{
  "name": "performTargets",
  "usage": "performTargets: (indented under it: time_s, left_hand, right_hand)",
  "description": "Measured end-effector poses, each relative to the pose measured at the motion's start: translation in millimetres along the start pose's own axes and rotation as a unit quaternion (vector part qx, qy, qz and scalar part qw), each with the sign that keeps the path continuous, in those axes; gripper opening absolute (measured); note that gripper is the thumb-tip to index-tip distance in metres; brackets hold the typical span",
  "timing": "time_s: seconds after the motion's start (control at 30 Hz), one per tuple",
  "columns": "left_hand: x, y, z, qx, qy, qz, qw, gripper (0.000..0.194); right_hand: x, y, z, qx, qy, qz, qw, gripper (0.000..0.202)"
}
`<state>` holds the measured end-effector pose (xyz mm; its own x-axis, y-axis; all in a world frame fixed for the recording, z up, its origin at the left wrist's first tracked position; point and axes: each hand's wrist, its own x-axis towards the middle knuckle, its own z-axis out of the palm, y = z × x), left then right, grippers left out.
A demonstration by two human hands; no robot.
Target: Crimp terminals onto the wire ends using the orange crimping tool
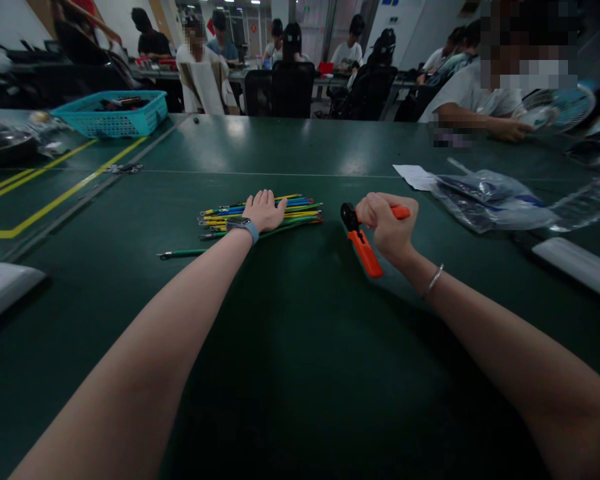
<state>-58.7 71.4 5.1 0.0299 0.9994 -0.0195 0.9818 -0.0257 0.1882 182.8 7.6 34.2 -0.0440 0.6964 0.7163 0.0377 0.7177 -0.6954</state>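
Note:
Several short yellow, blue and green wires with metal lugs at their ends lie in a loose bundle on the green table. My left hand rests on top of them, palm down with the fingers stretched out; a watch is on that wrist. One green wire lies apart, nearer to me, partly hidden behind my left forearm. To the right of the bundle, my right hand is closed round one orange handle of a crimping tool. The tool's other handle points toward me, and its black head faces the wires.
A blue basket of tools stands at the back left. Clear plastic bags and a white paper lie at the right. White objects sit near both side edges. A person works across the table.

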Motion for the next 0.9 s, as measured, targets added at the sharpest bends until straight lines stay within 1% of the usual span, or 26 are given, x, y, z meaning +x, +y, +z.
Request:
performTargets:
  time_s: [0.1,0.17,0.37,0.57,0.67,0.77,0.83,0.9]
  left_hand:
    - [-6,3,-3.2,-0.003,-0.018,-0.002,1.0,0.078]
    - [-12,4,-3.2,0.001,-0.015,0.004,1.0,0.079]
    - [-22,4,4.0,0.021,0.036,0.016,0.999,0.081]
    - [-21,3,7.5,0.028,0.054,0.027,0.998,0.085]
    - [-23,5,6.6,0.04,0.053,0.056,0.996,0.082]
    - [-26,9,5.6,0.061,0.061,0.092,0.992,0.072]
    - [-29,11,4.9,0.067,0.081,0.117,0.988,0.067]
    - [-33,12,3.4,0.06,0.12,0.147,0.98,0.061]
  right_hand:
    - [0,-1,0,-0.003,0.0,0.001,1.0,0.055]
    - [0,-2,0,-0.002,-0.001,0.003,1.0,0.054]
    - [-1,-2,1,0.005,0.007,0.013,1.0,0.053]
    - [0,-2,1,-0.007,0.01,0.008,1.0,0.055]
    - [0,-2,1,-0.012,0.006,0.005,1.0,0.055]
    - [-2,-2,0,-0.023,-0.002,0.0,1.0,0.055]
    - [-3,-2,0,-0.029,-0.003,-0.006,1.0,0.055]
    - [-4,-2,0,-0.032,-0.006,-0.003,0.999,0.056]
